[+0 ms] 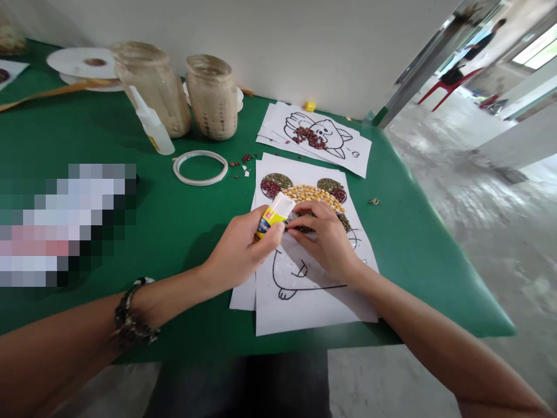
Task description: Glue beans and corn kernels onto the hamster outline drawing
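Observation:
My left hand is wrapped round a glue stick with a white cap and a yellow and blue label, tilted above a drawing sheet. Beside it, my right hand is closed in a pinch, low over the sheet; whatever its fingertips hold is too small to make out. The sheet carries a black-outlined animal. Yellow corn kernels cover its forehead, while green beans and red beans fill its ears. More dark green beans lie partly hidden by my right hand.
Behind are another drawing with red beans, a tape roll, a white squeeze bottle and two cloudy jars. Loose red beans lie near the tape. The green table ends at the right; a pixelated object lies left.

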Demonstrator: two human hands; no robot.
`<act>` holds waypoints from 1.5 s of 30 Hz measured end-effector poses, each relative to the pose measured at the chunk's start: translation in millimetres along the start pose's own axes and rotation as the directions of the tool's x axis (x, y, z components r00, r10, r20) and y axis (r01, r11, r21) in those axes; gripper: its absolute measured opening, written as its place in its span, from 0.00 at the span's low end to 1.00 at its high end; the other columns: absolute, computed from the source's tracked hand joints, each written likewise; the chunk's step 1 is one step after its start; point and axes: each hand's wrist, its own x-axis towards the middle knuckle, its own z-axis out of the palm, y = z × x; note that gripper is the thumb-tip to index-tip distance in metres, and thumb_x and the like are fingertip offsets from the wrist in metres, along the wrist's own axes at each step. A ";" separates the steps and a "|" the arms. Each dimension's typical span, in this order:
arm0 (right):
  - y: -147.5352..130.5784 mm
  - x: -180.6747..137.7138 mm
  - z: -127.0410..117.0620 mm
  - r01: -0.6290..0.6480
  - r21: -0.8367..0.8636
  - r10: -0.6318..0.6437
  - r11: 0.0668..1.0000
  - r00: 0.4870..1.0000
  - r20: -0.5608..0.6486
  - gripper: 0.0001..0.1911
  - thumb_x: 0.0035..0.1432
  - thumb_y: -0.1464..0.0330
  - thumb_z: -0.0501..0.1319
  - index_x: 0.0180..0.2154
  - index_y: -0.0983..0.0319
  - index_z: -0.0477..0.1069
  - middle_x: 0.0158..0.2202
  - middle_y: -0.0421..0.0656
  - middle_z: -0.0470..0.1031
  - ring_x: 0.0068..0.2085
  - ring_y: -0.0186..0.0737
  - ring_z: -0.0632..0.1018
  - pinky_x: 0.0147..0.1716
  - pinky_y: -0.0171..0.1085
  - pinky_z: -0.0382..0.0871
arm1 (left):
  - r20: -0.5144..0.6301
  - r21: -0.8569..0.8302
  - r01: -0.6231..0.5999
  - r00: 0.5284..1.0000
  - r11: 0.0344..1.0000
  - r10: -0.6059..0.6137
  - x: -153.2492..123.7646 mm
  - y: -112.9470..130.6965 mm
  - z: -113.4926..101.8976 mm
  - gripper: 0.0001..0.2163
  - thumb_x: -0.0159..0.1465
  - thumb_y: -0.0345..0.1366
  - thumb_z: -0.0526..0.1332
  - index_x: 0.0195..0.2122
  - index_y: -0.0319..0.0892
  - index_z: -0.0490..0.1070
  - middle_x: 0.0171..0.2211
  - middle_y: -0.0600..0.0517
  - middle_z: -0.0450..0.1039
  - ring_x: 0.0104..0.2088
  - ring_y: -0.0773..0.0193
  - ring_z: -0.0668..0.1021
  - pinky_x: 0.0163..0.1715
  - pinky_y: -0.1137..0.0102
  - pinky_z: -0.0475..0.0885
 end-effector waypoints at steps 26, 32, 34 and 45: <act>-0.2 -4.4 -6.2 0.008 -0.123 -0.005 0.992 1.000 0.022 0.07 0.54 0.70 0.57 0.28 0.56 0.74 0.39 0.40 0.72 0.42 0.39 0.74 0.56 0.52 0.44 | -0.007 0.033 -0.001 1.000 0.999 0.002 0.3 1.4 -1.6 0.09 0.58 0.38 0.47 0.22 0.45 0.52 0.12 0.60 0.56 0.13 0.73 0.61 0.13 0.75 0.56; -0.3 -9.3 -10.9 0.150 -0.239 -0.147 0.959 0.989 0.032 0.10 0.57 0.69 0.55 0.29 0.56 0.74 0.39 0.39 0.74 0.40 0.36 0.74 0.57 0.49 0.43 | -0.018 0.066 -0.024 1.000 0.998 0.025 0.7 1.0 -1.6 0.09 0.59 0.38 0.47 0.21 0.45 0.52 0.12 0.60 0.56 0.13 0.72 0.62 0.13 0.74 0.57; -0.7 -11.3 -11.9 0.192 -0.259 -0.190 0.946 0.981 0.031 0.10 0.58 0.70 0.54 0.30 0.56 0.74 0.39 0.39 0.74 0.39 0.35 0.74 0.57 0.48 0.43 | -0.014 0.054 -0.022 1.000 0.998 0.023 0.8 0.3 -1.4 0.09 0.59 0.38 0.47 0.22 0.45 0.52 0.13 0.60 0.56 0.13 0.72 0.62 0.13 0.75 0.56; 0.5 -10.1 -9.2 0.031 -0.138 -0.030 0.990 1.000 0.007 0.09 0.57 0.69 0.55 0.33 0.54 0.73 0.37 0.38 0.73 0.41 0.36 0.74 0.56 0.47 0.43 | -0.022 0.086 -0.034 0.999 0.996 0.036 -0.2 0.7 -1.6 0.09 0.59 0.38 0.47 0.22 0.44 0.54 0.13 0.60 0.57 0.13 0.73 0.61 0.14 0.74 0.55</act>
